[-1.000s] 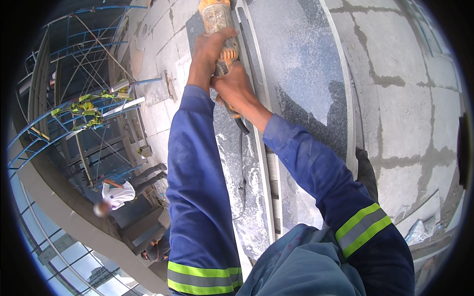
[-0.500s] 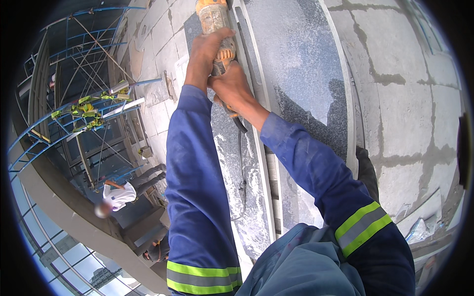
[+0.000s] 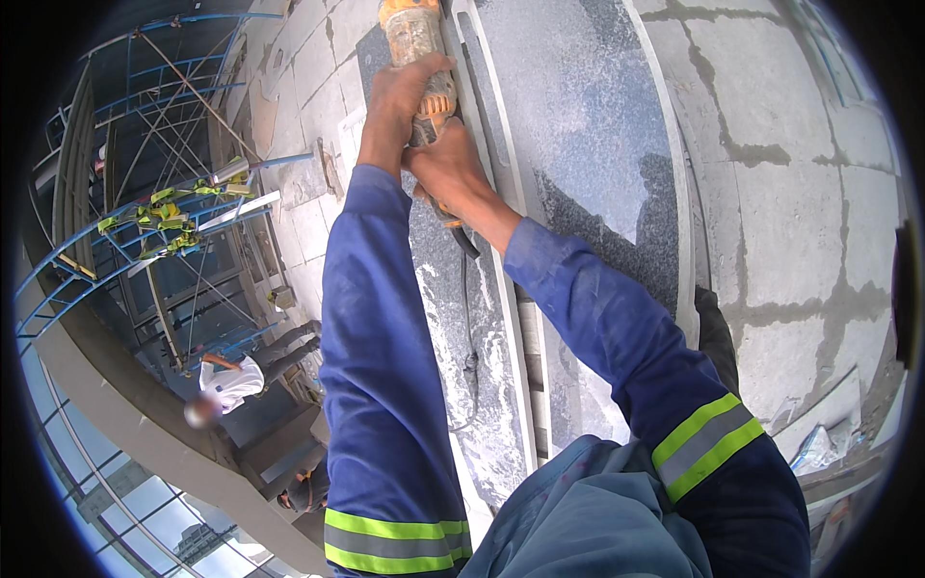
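A dusty orange corded grinder [image 3: 414, 37] points away from me at the top, its working end cut off by the picture's edge. My left hand [image 3: 397, 104] is closed round the middle of its body. Behind it, my right hand [image 3: 455, 166] wraps the rear handle, fingers partly hidden underneath. A dark cord [image 3: 470, 328] leaves the handle and runs back along a narrow grey stone slab [image 3: 438, 289] streaked with white dust. Beside that lies a wider speckled stone slab [image 3: 588, 87], with my shadow falling across it.
Pale paving slabs [image 3: 790, 231] with dark joints cover the ground on the right. At far left stands blue scaffolding [image 3: 125, 250] with yellow-green harness straps [image 3: 169, 214]. A person in a white shirt [image 3: 231, 385] is below it. A clear plastic bag [image 3: 819, 448] lies at lower right.
Both hands and the grinder have shifted very slightly left. Their grip on it is unchanged.
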Demonstrator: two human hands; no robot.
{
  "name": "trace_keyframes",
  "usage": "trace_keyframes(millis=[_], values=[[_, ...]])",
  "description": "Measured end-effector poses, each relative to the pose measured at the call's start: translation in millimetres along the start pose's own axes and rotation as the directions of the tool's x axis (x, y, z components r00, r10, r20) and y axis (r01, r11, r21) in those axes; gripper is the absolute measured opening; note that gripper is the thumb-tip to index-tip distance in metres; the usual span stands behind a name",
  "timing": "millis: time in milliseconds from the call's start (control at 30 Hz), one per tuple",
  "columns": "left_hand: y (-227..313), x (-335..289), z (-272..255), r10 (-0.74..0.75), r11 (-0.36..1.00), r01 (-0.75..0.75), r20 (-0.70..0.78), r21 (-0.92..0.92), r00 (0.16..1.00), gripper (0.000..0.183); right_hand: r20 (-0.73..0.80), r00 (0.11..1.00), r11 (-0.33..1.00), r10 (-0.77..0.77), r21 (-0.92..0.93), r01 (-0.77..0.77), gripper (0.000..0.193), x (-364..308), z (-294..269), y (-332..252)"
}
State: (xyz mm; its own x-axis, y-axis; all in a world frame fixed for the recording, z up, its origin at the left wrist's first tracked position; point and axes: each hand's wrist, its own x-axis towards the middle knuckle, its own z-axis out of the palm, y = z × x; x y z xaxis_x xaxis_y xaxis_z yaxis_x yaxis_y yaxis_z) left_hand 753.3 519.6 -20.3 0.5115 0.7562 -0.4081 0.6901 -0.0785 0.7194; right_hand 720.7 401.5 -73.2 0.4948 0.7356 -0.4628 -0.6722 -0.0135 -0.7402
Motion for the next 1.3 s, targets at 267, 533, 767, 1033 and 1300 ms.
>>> trace_keyframes(millis=[267, 533, 767, 1033, 1300], values=[[3, -3, -3, -0.038, 0.999, 0.037, 0.023, 0.032, 0.999, 0.067, -0.034, 0.999, 0.998, -0.041, 0.04, 0.042, 0.024, -9, 2, 0], [2, -7, 0, -0.033, 0.999, 0.033, 0.004, 0.036, 0.999, 0.067, -0.024, 0.999, 0.999, -0.031, 0.028, 0.031, 0.02, -15, -1, -3], [0, -3, 2, -0.033, 0.997, 0.034, -0.012, 0.066, 0.999, 0.069, -0.031, 0.999, 0.998, -0.03, 0.056, 0.032, 0.021, -10, -1, 0], [-6, 1, -5, -0.008, 0.996, 0.014, -0.059, 0.094, 0.998, 0.069, 0.056, 0.998, 1.0, 0.012, 0.016, -0.012, 0.055, 0, 1, 3], [-9, 0, -4, 0.035, 0.997, -0.033, -0.025, 0.075, 0.999, 0.066, -0.028, 0.999, 0.997, -0.043, 0.066, 0.045, 0.034, 3, 9, 11]])
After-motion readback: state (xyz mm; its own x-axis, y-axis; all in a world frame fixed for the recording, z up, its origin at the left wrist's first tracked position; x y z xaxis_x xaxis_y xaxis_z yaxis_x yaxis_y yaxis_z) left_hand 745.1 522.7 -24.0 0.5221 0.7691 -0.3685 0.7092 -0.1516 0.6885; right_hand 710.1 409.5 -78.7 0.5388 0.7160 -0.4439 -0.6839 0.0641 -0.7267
